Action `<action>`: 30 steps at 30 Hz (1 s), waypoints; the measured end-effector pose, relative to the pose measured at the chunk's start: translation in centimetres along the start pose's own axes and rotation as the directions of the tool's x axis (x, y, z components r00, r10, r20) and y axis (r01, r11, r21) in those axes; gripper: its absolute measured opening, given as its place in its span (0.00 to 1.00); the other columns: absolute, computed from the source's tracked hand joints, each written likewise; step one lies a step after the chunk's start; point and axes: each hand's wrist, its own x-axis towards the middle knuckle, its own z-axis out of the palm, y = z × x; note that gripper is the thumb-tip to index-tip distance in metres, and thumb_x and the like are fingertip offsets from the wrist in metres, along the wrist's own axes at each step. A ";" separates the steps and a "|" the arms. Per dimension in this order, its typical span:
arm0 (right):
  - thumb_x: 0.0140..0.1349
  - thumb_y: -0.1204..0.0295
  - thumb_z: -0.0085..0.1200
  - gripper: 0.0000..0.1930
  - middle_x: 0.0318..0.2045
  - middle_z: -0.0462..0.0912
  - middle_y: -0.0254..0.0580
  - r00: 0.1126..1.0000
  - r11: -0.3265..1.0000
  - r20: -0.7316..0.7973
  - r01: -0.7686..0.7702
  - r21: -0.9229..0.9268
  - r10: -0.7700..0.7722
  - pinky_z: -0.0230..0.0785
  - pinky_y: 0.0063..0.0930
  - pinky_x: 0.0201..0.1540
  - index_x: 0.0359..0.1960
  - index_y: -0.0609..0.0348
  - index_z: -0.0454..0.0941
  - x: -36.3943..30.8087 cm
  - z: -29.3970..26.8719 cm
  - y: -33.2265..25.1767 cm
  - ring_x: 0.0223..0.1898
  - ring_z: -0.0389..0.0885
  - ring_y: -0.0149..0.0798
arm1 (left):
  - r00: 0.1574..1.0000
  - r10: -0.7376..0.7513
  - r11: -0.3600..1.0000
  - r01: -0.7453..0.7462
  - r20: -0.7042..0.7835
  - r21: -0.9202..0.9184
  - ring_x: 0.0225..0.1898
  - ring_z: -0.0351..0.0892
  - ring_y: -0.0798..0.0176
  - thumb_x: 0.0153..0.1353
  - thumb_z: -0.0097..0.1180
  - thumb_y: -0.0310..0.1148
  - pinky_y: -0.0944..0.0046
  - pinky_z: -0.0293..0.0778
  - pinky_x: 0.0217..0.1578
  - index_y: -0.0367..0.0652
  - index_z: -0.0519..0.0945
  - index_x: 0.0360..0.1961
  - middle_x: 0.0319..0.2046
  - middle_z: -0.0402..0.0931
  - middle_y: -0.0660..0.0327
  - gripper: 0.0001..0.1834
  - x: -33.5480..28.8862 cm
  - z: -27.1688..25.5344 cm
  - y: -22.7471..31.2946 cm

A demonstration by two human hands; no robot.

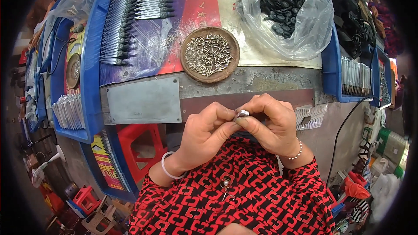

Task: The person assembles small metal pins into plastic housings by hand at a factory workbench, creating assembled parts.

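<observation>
My left hand [203, 131] and my right hand [273, 126] meet in front of my chest, just past the table's near edge. Both pinch a small shiny metal piece [242, 113] with a dark part; the fingers cover most of it, so its kind is unclear. Beyond them stands a round brown bowl [186, 68] full of small silver pins. A clear plastic bag [311, 39] holding black oval parts [285, 8] lies open at the far right. Long silver pieces with black ends [153, 0] are laid in rows at the far left.
A blue tray [93, 52] with silver metal pieces [69, 111] stands on the left, another blue tray [333, 67] on the right. A grey metal plate [143, 100] is fixed along the near edge. A red stool [139, 146] stands below left; a black cable [337, 143] hangs at right.
</observation>
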 end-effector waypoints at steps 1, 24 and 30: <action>0.55 0.74 0.60 0.07 0.23 0.78 0.42 1.000 1.000 0.003 -0.001 -0.003 0.001 0.69 0.23 0.25 0.32 0.64 0.76 0.0 0.2 0.0 0.22 0.79 0.35 | 1.000 -0.009 0.997 0.008 0.019 0.072 0.30 0.80 0.73 0.60 0.54 0.23 0.74 0.74 0.30 0.33 0.73 0.35 0.27 0.81 0.58 0.05 0.0 -0.2 0.1; 0.58 0.76 0.56 0.07 0.19 0.77 0.34 0.962 0.910 0.075 -0.272 0.312 0.262 0.65 0.17 0.19 0.28 0.66 0.72 0.7 1.1 1.0 0.18 0.74 0.22 | 0.993 -0.078 0.987 0.089 0.088 -0.134 0.28 0.79 0.72 0.62 0.53 0.27 0.73 0.73 0.27 0.34 0.72 0.33 0.25 0.80 0.56 0.06 0.2 -1.0 -0.9; 0.62 0.77 0.51 0.06 0.18 0.76 0.36 0.921 0.659 0.165 -0.370 0.654 0.353 0.64 0.16 0.18 0.29 0.65 0.68 1.1 1.5 -0.3 0.18 0.75 0.23 | 0.945 -0.199 0.676 0.324 0.260 -0.662 0.28 0.81 0.65 0.68 0.44 0.38 0.70 0.77 0.29 0.35 0.70 0.36 0.28 0.78 0.52 0.14 1.0 -0.8 -1.2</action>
